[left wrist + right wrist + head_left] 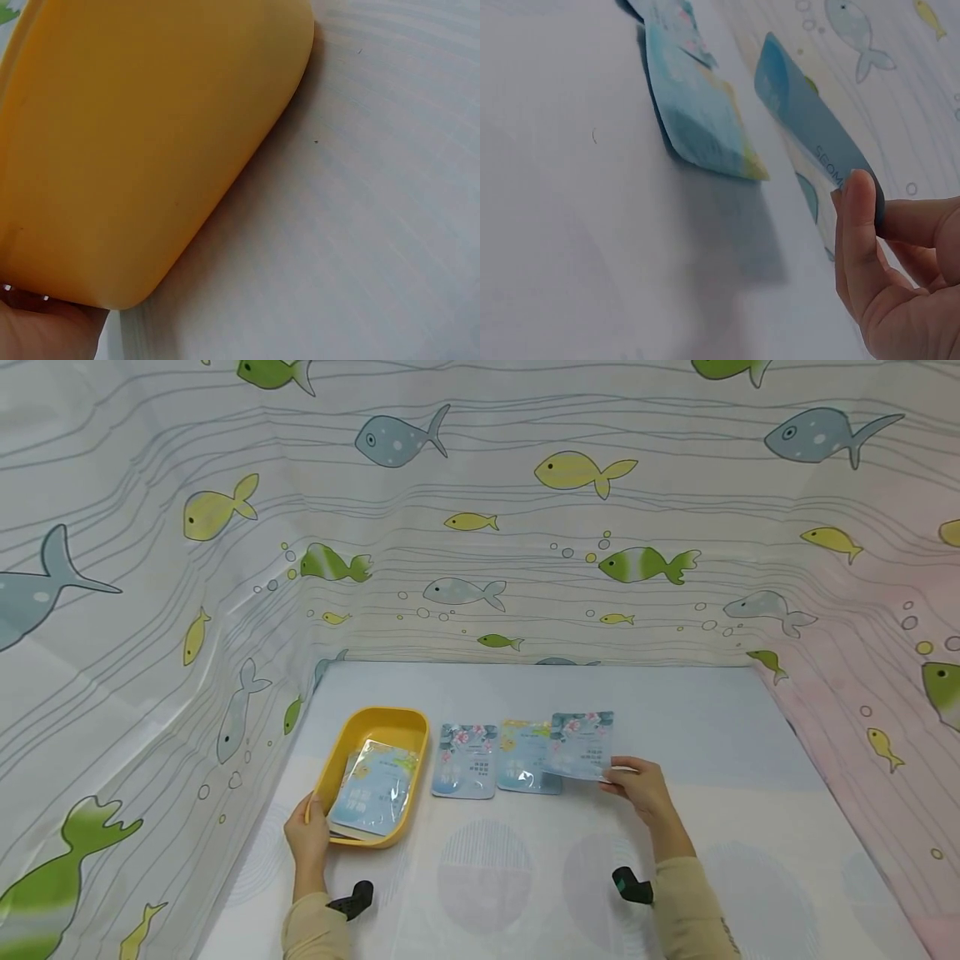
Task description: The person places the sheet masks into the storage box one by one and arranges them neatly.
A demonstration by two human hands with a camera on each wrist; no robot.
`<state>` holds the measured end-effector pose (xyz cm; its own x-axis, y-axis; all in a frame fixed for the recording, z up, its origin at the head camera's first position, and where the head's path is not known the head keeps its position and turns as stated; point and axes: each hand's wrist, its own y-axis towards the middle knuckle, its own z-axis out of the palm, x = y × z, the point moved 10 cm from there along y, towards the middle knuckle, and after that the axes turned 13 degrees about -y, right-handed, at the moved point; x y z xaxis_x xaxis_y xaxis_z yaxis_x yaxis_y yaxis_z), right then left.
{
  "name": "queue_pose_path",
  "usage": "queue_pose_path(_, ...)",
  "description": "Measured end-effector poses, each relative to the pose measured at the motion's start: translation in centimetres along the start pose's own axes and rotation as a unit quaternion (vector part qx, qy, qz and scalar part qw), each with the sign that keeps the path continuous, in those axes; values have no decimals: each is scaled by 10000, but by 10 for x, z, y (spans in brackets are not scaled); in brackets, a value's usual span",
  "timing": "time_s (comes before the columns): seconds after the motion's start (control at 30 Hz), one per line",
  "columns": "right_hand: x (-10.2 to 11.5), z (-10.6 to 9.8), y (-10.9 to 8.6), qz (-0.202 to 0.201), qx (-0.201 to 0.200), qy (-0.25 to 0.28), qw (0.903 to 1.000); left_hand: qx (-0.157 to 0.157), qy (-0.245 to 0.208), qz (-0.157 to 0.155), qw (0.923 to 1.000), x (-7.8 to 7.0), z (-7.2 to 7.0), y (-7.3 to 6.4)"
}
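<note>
At the left stands a yellow plastic basin (pixel 384 720) with several light-blue sachets (pixel 377 789) stacked inside. My left hand (pixel 306 837) grips its near-left rim; the left wrist view shows the outer wall (pixel 157 135) and part of that hand (pixel 49 330). Between thumb and fingers, my right hand (pixel 641 787) pinches a flat blue sachet (pixel 581 743) with pink flowers by its right edge, raised off the table. Behind it, partly covered in the head view, lies a yellow-patterned blue sachet (pixel 521 768). Left of that lies another pink-flowered sachet (pixel 465 764).
The white table (pixel 697 735) has pale circle prints. A fish-printed curtain (pixel 480 552) encloses its back and sides. A small black device (pixel 352 900) sits at the left wrist, and a similar one (pixel 632 887) at the right wrist.
</note>
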<state>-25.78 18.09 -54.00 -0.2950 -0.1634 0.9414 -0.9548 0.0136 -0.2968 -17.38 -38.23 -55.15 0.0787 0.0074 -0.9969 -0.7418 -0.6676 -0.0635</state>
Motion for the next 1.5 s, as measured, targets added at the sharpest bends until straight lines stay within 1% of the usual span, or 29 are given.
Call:
queue_pose_path(0.1, 5, 9, 3, -52, 56, -54, 10000, 5, -17, -26, 10000, 1, 0, 0)
queue_pose_path(0.27, 12, 24, 6, -143, 200, -102, 9996, -1, 2, 33, 10000, 0, 1, 0)
queue_pose_path(0.4, 16, 34, 8, -201, 296, -150, 9992, 7, 32, 2, 10000, 1, 0, 0)
queue_pose_path(0.63, 26, 54, 8, -318, 485, -248, 9980, 27, 74, 47, 10000, -1, -1, 1)
queue_pose_path(0.77, 34, 67, 7, -417, 609, -286, 9969, 55, 69, -17, 10000, 0, -1, 0)
queue_pose_path(0.9, 40, 81, 6, -522, 743, -311, 9954, 74, 104, -14, 9999, 0, -1, 0)
queue_pose_path(1.03, 44, 96, 6, -554, 865, -316, 9942, 53, 97, 42, 9999, -1, -1, 1)
queue_pose_path(1.17, 48, 111, 5, -551, 972, -331, 9932, 62, 44, 3, 10000, 0, -1, 2)
queue_pose_path(1.5, 63, 151, 2, -803, 1407, -404, 9860, 98, 73, -50, 9999, 1, -1, 1)
